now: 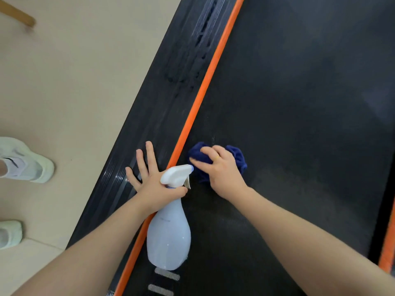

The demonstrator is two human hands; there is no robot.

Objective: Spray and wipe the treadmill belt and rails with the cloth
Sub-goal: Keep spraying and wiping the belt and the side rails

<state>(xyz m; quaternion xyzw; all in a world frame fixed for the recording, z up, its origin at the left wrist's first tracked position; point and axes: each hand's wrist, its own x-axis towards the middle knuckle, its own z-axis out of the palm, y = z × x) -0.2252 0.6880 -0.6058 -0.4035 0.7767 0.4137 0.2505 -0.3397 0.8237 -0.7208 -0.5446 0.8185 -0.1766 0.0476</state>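
most of the bunched dark blue cloth (236, 155) tucked under the right hand (224, 171), pale translucent spray bottle's neck (171, 227) behind the left hand (149, 184) (thumb side), white sneakers (25, 165) chopped by the left edge, wooden stick (18, 14) cut off top-left

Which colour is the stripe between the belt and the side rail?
Orange stripe, seen clearly in the head view.

Right hand (223, 171) grips a bunched blue cloth (239, 157) pressed on the black belt (299, 103). Left hand (147, 178), fingers spread on the side rail (149, 133), apparently hooks the spray bottle (168, 233) neck with its thumb. Orange strip (209, 75) separates rail and belt.
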